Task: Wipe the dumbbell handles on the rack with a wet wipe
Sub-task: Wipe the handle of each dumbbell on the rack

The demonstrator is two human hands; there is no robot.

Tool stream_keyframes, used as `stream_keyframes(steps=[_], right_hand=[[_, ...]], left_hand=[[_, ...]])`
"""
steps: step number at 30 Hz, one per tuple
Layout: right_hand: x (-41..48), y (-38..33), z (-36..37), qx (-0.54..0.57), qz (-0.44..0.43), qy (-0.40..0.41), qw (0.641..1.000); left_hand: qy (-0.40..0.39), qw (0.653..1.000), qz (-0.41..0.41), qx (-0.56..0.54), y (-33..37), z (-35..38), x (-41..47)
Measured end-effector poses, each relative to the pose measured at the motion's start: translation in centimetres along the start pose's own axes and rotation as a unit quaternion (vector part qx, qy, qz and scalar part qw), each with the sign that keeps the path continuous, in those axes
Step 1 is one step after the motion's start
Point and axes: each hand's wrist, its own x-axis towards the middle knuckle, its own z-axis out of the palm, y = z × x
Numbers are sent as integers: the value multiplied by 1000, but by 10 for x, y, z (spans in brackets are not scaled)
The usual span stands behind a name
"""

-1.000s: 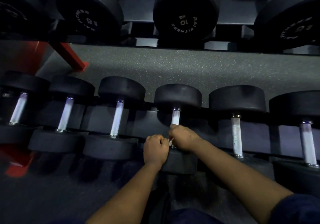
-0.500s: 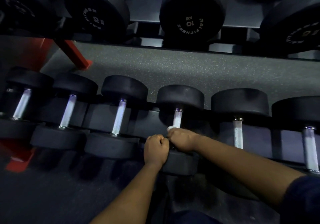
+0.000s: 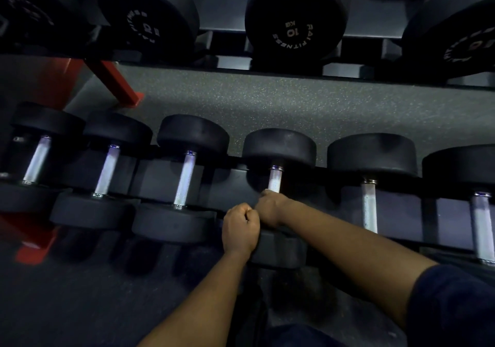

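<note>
- Six dumbbells lie in the low row of the rack (image 3: 230, 183). The dumbbell I am cleaning (image 3: 278, 145) is the fourth from the left.
- Its handle (image 3: 275, 181) is a thin, shiny metal bar between two fat black ends. It is hard and looks a bit rough, so I think a wipe will rub on it and not slip.
- I think this dumbbell is heavy and will stay put in its slot, so I do not need to lift it.
- My right hand (image 3: 270, 208) is curled round the near part of the handle. The wet wipe may be under it, but I cannot see it.
- My left hand (image 3: 241, 230) is a closed fist that touches my right hand. I see nothing in it.
- The best place to hold is round the bar. The far part is bare.
- The black ends block the bar at both sides, so my hand can only slide a short way.
- The left neighbour (image 3: 184, 179) and the right neighbour (image 3: 369, 207) lie just beside, so my knuckles may bump them.
- Big dumbbells sit on the shelf above, one marked 10 KG (image 3: 294, 19).
</note>
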Motion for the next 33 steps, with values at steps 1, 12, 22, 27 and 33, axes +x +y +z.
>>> stream_keyframes(steps=[1,12,22,27,33], right_hand=[[-1,0,0,14,-8,12,1000],[-8,6,7,146,18,78,986],[-17,7,12,225,20,120,967],[-15,1,11,263,47,114,957],[-29,0,18,355,63,148,921]], left_hand=[[9,1000,-3,-7,-1,0,0],[13,1000,17,-14,-2,2,2],[12,1000,14,-8,0,1,1],[8,1000,13,-3,-2,2,2],[-4,1000,8,-7,0,1,2]])
